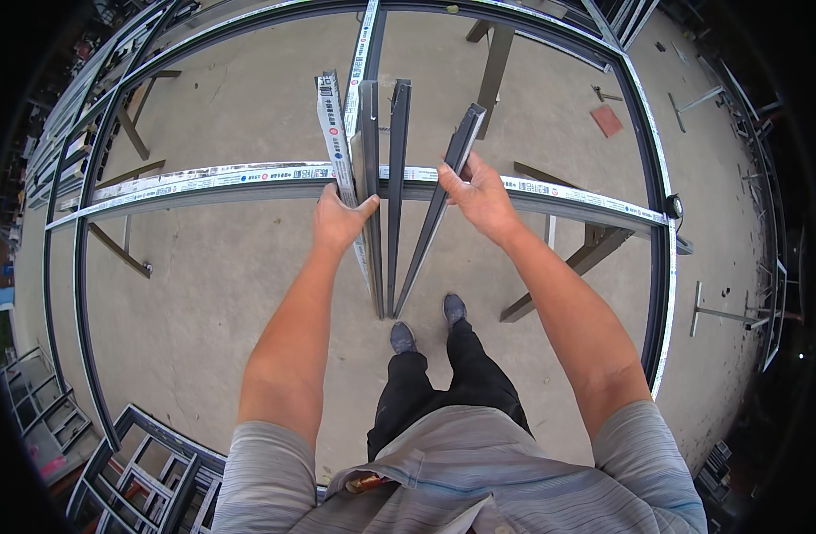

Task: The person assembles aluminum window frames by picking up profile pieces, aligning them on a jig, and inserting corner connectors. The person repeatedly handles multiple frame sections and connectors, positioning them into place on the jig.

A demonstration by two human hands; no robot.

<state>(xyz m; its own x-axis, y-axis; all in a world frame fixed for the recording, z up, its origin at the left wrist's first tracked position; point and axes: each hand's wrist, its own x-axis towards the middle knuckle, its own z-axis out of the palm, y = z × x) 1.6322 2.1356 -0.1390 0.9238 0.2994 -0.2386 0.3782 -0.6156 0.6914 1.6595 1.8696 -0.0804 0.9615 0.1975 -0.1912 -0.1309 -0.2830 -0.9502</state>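
Several long metal profiles stand nearly upright, leaning by a horizontal crossbar (239,178), their lower ends close together on the floor near my feet. My left hand (339,222) is closed round a profile with white printed film (331,120) and the dark profile (370,133) beside it, thumb across their near side. Between my hands another dark profile (398,151) leans untouched. My right hand (484,198) grips a separate dark profile (428,227) near its upper part, tilted outward to the right. The fingers behind the profiles are partly hidden.
A large dark frame with white film (662,294) surrounds me, resting on brown metal stands (568,271). A red flat piece (606,121) lies on the concrete floor (221,294) at far right. Smaller ladder-like frames (150,472) are stacked at near left.
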